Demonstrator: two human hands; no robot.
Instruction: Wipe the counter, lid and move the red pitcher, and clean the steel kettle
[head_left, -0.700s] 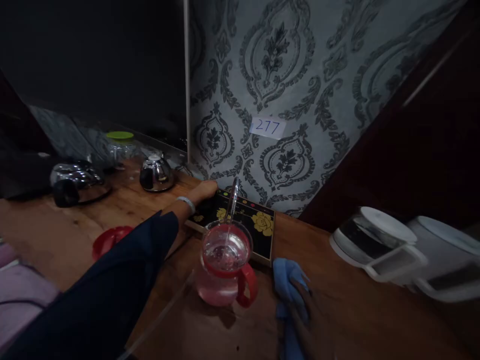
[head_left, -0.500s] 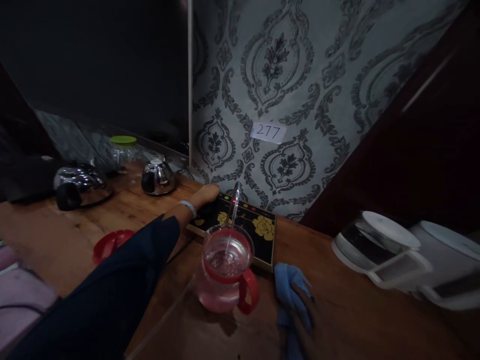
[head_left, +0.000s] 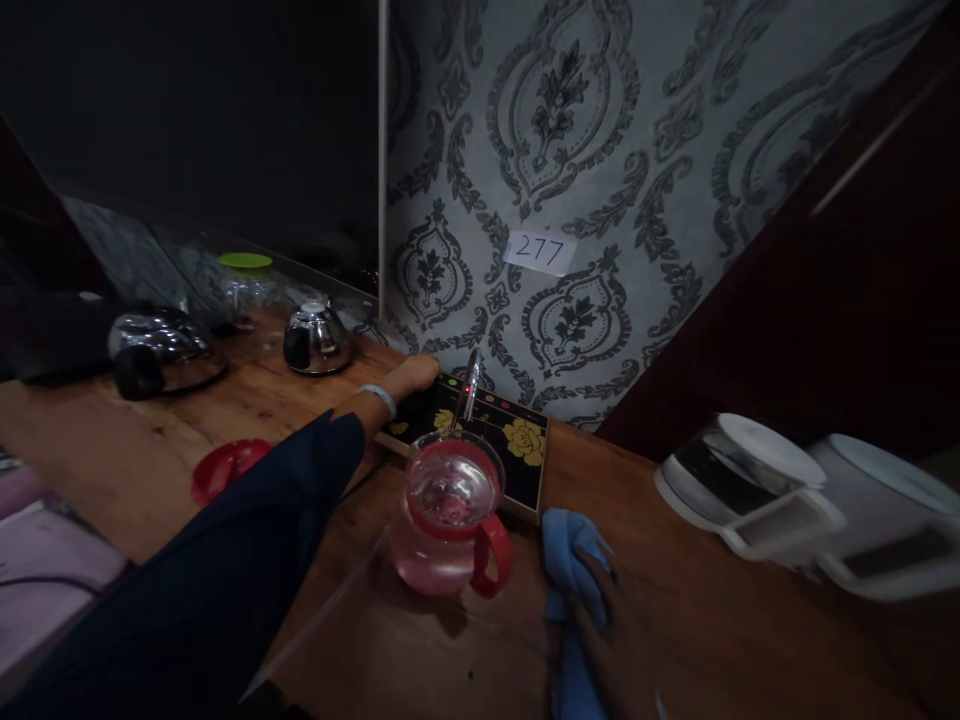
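My left hand (head_left: 416,375) reaches to the back left of a black panel (head_left: 499,455) with gold flowers; its fingers are hidden. A curved metal spout (head_left: 471,385) rises from the panel. Under the spout stands a clear glass teapot (head_left: 435,560) with a red collar and red handle, lidless and holding water. To its right my right hand (head_left: 611,620), dim and dark, has its fingers closed over a bunched blue cloth (head_left: 566,560) on the table. A red lid (head_left: 225,470) lies left of the teapot, partly behind my sleeve.
Two chrome kettles (head_left: 319,340) and a glass jar with a green lid (head_left: 245,262) stand at the back left. On the right are white-handled jugs (head_left: 772,500). A pink thing (head_left: 52,580) lies at the left edge. Patterned wallpaper bears a paper marked 277 (head_left: 540,250).
The water stream seen falling from the spout earlier no longer shows, and the water's surface looks calmer. The view has shifted slightly; both hands keep about the same places.
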